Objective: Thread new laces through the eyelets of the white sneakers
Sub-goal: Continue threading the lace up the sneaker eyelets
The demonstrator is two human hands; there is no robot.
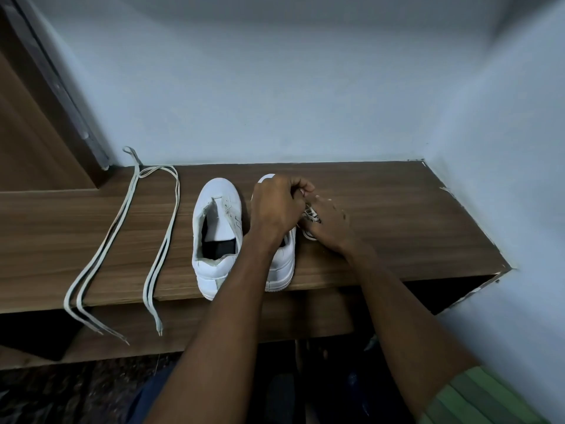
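While two white sneakers (215, 231) sit side by side on the wooden shelf (397, 215), left hand (275, 206) curled over the right one, right hand (328, 223) gripping its bunched lace (310, 215); two loose laces (122, 237) far left, draped over the near edge

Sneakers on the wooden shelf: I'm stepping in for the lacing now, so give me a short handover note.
Left hand: curled over the right sneaker, pinching something at its eyelets.
Right hand: beside that shoe, holding a bunched lace.
Left sneaker: unlaced, tongue exposed, untouched.
Two loose laces lie left of the shoes, ends hanging over the shelf edge.
Done: nothing visibly threaded.
Left: lace both sneakers; the right shoe's eyelets are hidden by the hands.
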